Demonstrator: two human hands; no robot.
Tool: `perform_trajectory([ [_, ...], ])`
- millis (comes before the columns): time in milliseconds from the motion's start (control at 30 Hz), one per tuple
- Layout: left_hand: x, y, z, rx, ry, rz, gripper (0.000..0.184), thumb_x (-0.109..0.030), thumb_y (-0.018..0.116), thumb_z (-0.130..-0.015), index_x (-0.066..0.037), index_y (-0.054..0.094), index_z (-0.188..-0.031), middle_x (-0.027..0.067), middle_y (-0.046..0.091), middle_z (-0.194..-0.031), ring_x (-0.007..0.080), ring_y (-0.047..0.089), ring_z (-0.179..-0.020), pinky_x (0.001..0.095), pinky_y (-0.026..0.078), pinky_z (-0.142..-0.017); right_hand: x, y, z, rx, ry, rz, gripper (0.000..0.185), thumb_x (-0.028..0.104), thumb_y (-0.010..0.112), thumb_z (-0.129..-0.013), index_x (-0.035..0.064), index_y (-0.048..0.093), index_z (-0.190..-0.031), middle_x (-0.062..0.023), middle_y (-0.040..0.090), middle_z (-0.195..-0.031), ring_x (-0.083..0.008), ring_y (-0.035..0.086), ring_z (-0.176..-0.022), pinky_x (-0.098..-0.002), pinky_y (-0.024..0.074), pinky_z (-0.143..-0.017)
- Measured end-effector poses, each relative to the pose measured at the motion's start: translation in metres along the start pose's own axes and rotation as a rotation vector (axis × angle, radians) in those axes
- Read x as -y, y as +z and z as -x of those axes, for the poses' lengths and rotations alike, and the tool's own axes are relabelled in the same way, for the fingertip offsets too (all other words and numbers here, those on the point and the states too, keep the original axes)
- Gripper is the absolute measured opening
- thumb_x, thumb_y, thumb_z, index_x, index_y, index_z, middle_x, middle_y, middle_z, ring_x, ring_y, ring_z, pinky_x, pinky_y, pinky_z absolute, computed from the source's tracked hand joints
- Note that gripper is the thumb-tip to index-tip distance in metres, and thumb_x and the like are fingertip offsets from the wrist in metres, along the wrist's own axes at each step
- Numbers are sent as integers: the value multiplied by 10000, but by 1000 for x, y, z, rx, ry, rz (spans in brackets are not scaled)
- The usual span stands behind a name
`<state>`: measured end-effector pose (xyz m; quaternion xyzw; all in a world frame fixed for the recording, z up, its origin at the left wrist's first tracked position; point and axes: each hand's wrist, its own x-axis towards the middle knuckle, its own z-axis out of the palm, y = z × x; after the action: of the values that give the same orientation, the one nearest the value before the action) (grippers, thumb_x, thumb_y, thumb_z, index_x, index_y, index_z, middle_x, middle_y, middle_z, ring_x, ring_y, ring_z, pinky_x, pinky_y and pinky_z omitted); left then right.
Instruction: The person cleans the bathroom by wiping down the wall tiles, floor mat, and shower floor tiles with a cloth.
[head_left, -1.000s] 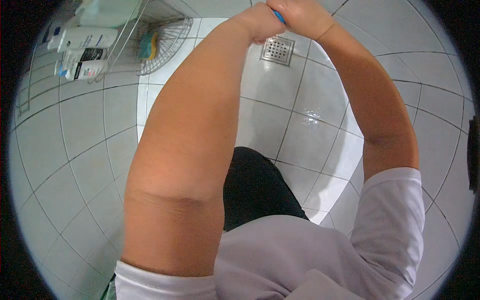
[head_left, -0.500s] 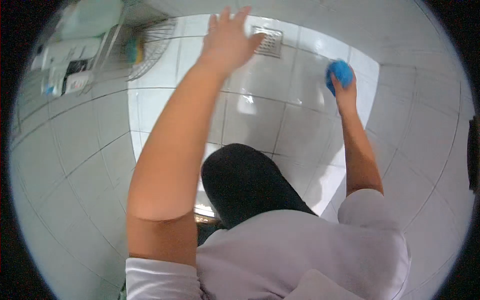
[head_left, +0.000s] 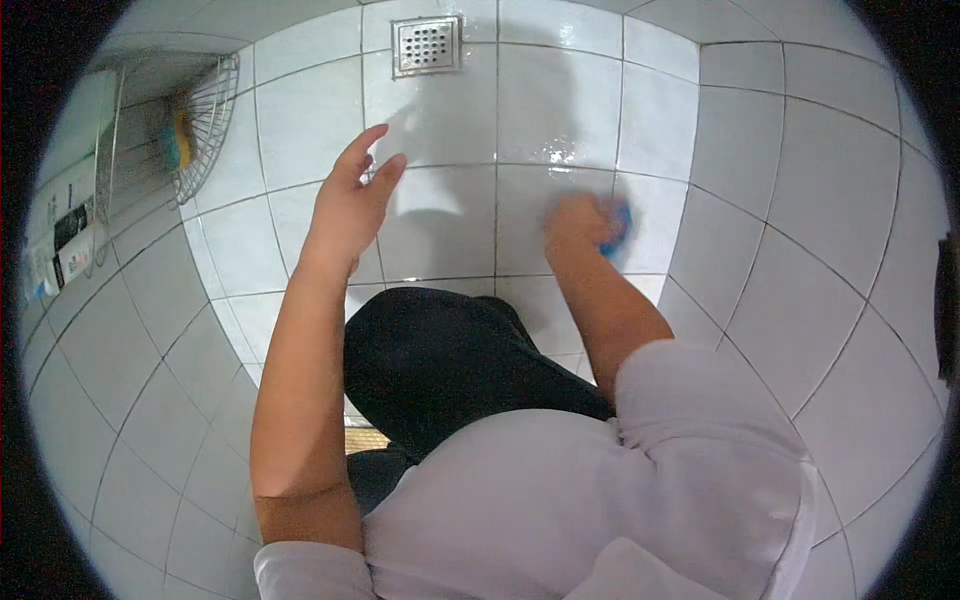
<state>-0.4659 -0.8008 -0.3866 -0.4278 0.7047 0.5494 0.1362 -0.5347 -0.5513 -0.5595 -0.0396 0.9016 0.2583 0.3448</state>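
Note:
My right hand (head_left: 578, 222) is closed around a blue scrubber (head_left: 622, 226), low over the white tiled floor (head_left: 437, 108). Motion blurs both, so whether the scrubber touches the tiles I cannot tell. In the air to the left is my left hand (head_left: 352, 205), with nothing in it and its thumb and fingers apart. Wet patches shine on the tiles ahead of the right hand. A square metal floor drain (head_left: 426, 46) with round holes lies beyond the left hand.
A wire corner rack (head_left: 208, 130) on the left holds a yellow and green sponge (head_left: 180, 142). White containers (head_left: 70, 235) stand on a shelf below it. Tiled walls (head_left: 800, 230) close in on both sides. My bent knee (head_left: 430, 345) is between my arms.
My right hand has come back toward me and leftward with the blue scrubber. My left hand has drawn back from near the drain. The view has shifted, showing more floor.

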Motion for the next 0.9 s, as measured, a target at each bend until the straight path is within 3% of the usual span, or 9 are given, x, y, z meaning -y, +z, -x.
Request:
perform_trajectory([
  [33, -1, 5, 1, -18, 16, -17, 421, -266, 528, -837, -153, 430, -1230, 195, 436, -1225, 277, 417, -1143, 345, 340, -924, 26, -11, -26, -1, 2, 5, 426, 372, 498, -799, 150, 516, -1161, -151, 502, -1101, -311, 436, -1062, -448, 310, -924],
  [100, -4, 12, -2, 2, 57, -71, 424, -271, 536, -831, -151, 434, -1225, 192, 436, -1226, 279, 414, -1147, 341, 344, -922, 85, -31, -53, -1018, 276, -943, 408, 65, 559, -677, 167, 547, -1072, -113, 503, -1125, -299, 437, -1078, -399, 304, -936],
  [233, -4, 19, -3, -7, 227, -153, 431, -290, 553, -817, -140, 446, -1206, 185, 420, -1240, 306, 392, -1165, 343, 337, -939, 24, -82, -122, -955, -675, -1240, 442, -9, 520, -629, 131, 538, -1049, -161, 526, -1078, -326, 447, -1052, -452, 356, -886],
  [400, 10, 23, -14, -51, 346, -346, 454, -327, 541, -817, -139, 431, -1215, 183, 338, -1304, 330, 315, -1215, 365, 284, -987, -148, -16, -126, -494, -352, -224, 661, 76, 487, -742, 217, 228, -1333, -182, 232, -1360, -402, 309, -1189, -451, 318, -959],
  [533, 26, 27, -29, -9, 287, -473, 496, -335, 532, -813, -88, 408, -1226, 235, 281, -1312, 350, 293, -1218, 373, 334, -949, -197, 158, -12, -456, -352, -364, 739, 190, 556, -751, 160, 134, -1357, -234, 188, -1358, -402, 240, -1230, -496, 277, -965],
  [567, 29, 27, -31, -10, 292, -472, 496, -335, 532, -813, -88, 408, -1226, 235, 281, -1312, 350, 293, -1218, 373, 334, -949, -192, 168, 40, -41, -113, -467, 831, 310, 580, -752, 129, 46, -1362, -264, 118, -1362, -409, 160, -1257, -534, 240, -965],
  [700, 31, 28, -26, 56, 190, -438, 499, -337, 522, -820, -89, 396, -1235, 240, 273, -1315, 348, 268, -1232, 376, 291, -983, -133, 230, 29, 15, 872, -1125, 824, 408, 560, -766, 11, 117, -1336, -248, 203, -1343, -370, 237, -1225, -383, 222, -999],
  [800, 35, 29, -27, 64, 216, -430, 489, -327, 516, -826, -86, 394, -1235, 245, 270, -1315, 346, 262, -1235, 372, 283, -988, -106, 133, -70, -388, 297, -1340, 717, 513, 386, -827, -14, 247, -1293, -220, 295, -1315, -379, 262, -1215, -471, 186, -1001],
  [900, 35, 29, -25, 49, 203, -408, 460, -306, 511, -833, -124, 392, -1238, 211, 271, -1329, 327, 264, -1241, 369, 284, -988, -80, -1, -164, -723, -110, -275, 510, 423, 306, -882, 96, 340, -1271, -141, 320, -1327, -473, 290, -1160, -624, 161, -935],
])
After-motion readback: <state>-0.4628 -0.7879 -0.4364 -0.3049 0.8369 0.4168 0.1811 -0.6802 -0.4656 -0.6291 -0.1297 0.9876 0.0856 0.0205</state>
